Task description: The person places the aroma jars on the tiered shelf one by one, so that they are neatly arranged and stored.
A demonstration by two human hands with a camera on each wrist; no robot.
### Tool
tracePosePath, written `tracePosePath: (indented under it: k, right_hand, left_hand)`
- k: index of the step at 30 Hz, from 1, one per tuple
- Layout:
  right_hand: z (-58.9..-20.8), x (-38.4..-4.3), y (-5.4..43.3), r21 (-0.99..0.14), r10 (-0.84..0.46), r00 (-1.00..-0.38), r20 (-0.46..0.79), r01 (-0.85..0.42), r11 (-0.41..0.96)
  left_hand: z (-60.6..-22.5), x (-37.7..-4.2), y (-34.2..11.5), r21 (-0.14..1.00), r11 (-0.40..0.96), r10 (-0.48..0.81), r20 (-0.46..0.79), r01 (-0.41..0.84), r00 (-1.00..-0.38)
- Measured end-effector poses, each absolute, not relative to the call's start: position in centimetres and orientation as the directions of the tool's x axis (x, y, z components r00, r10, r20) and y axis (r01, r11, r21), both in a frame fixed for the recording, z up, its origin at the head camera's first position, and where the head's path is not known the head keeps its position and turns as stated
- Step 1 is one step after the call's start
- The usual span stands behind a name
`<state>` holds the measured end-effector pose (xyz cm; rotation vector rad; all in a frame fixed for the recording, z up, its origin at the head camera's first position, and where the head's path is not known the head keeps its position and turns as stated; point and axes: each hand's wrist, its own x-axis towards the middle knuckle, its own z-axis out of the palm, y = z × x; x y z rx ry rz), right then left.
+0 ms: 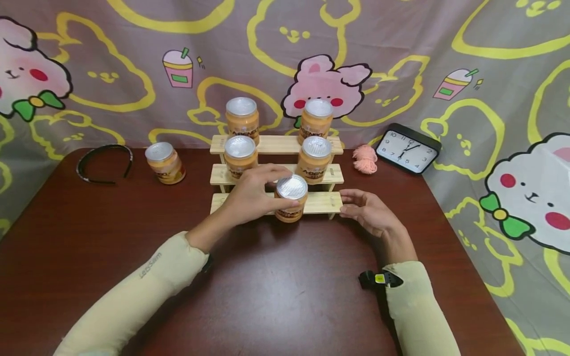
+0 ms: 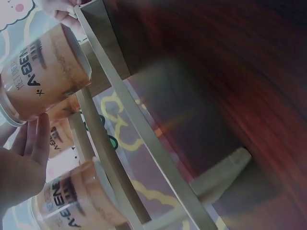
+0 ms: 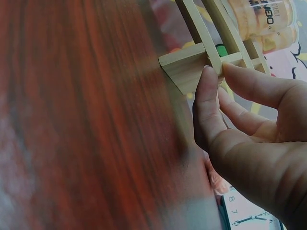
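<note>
My left hand [image 1: 256,193] grips an orange can [image 1: 291,210] with a ridged silver lid, thumb at the front and fingers behind. The can overlaps the bottom step of a three-step wooden stand [image 1: 322,200]; in the left wrist view this can [image 2: 43,72] is upright along the step's front edge. My right hand [image 1: 369,212] pinches the right end of that bottom step between thumb and fingers, also seen in the right wrist view, where the fingertips meet the wood. Two similar cans stand on the middle step, one can [image 1: 240,158] left and one can [image 1: 314,163] right.
On the top step stand a left can [image 1: 242,118] and a right can [image 1: 317,121]. Another can [image 1: 165,165] and a dark headband [image 1: 80,170] lie to the left on the brown table [image 1: 267,296]. Pink yarn [image 1: 365,159] and a clock [image 1: 407,150] sit right, before a patterned curtain.
</note>
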<state>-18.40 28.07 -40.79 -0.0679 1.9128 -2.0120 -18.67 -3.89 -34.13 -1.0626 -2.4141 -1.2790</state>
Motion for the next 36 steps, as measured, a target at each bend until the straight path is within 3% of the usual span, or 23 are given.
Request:
tracePosePath:
  k: [12, 21, 36]
  right_hand:
    - [-40.8, -18.4, 28.0, -0.976, -0.297, -0.933, -0.2, 0.217, -0.023]
    - [-41.0, -18.3, 27.9, -0.972, -0.29, -0.93, -0.224, 0.236, -0.005]
    - [-40.9, -18.5, 28.2, -0.975, -0.299, -0.931, -0.212, 0.221, 0.003]
  left_hand:
    - [-34.8, -19.4, -2.1, 0.656, 0.354, 0.473, 0.489, 0.666, -0.733]
    - [-35.5, -19.5, -1.3, 0.59, 0.424, 0.459, 0.514, 0.687, -0.725]
    - [-35.6, -19.8, 0.2, 0.602, 0.386, 0.478, 0.518, 0.7, -0.709]
